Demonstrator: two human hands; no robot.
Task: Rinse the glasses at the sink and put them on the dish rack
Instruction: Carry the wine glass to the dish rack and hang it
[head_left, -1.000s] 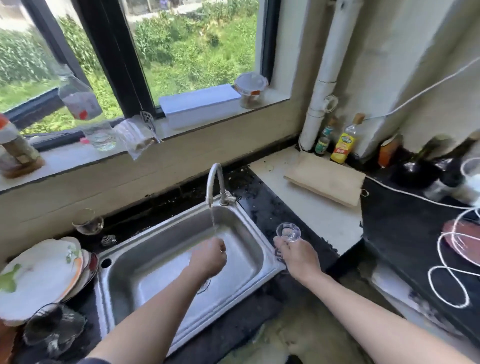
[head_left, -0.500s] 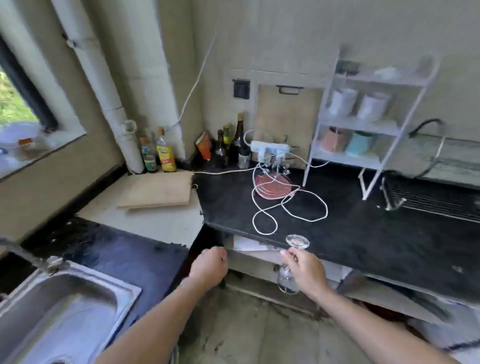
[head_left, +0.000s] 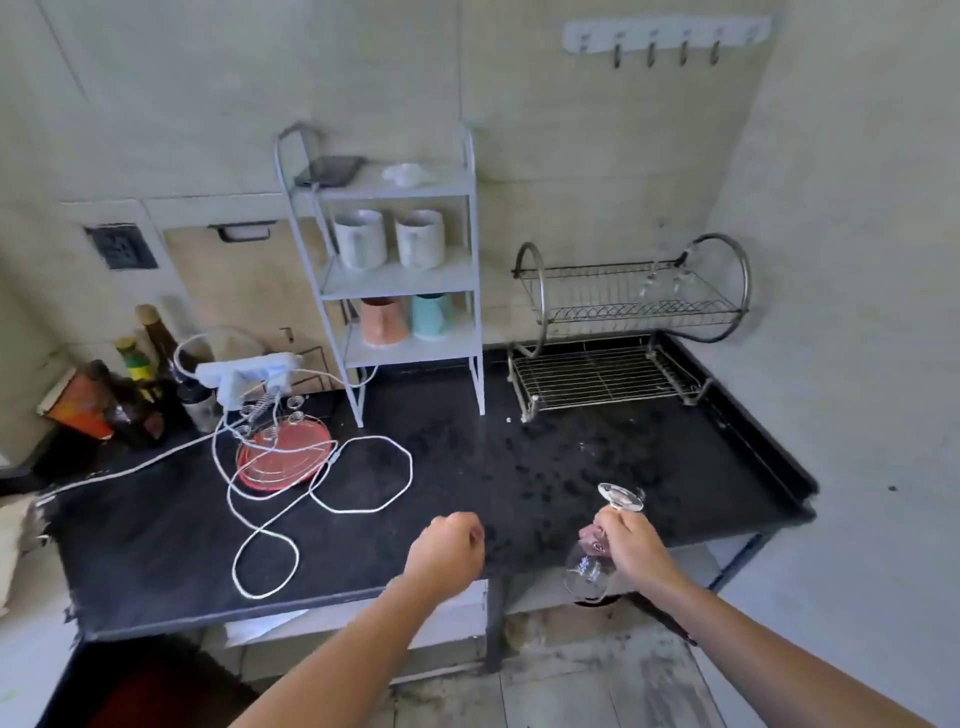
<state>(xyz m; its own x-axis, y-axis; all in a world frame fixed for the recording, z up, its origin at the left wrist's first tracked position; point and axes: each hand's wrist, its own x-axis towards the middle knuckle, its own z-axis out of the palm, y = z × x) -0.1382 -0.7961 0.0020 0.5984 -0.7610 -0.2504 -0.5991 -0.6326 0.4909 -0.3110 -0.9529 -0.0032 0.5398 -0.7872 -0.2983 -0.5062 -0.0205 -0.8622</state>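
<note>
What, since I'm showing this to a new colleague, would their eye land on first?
Likely the stemmed glass held upside down in the right hand at the front edge of the black counter. Next, the chrome dish rack at the back right, with glassware already on its upper tier, and the white cable looping across the counter's left half.

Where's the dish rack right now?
In the head view, the dish rack stands at the back right of the black counter, against the wall, just right of the white shelf unit holding mugs.

Beige walls (head_left: 857, 156), black counter (head_left: 519, 457), white shelf (head_left: 402, 188)
</note>
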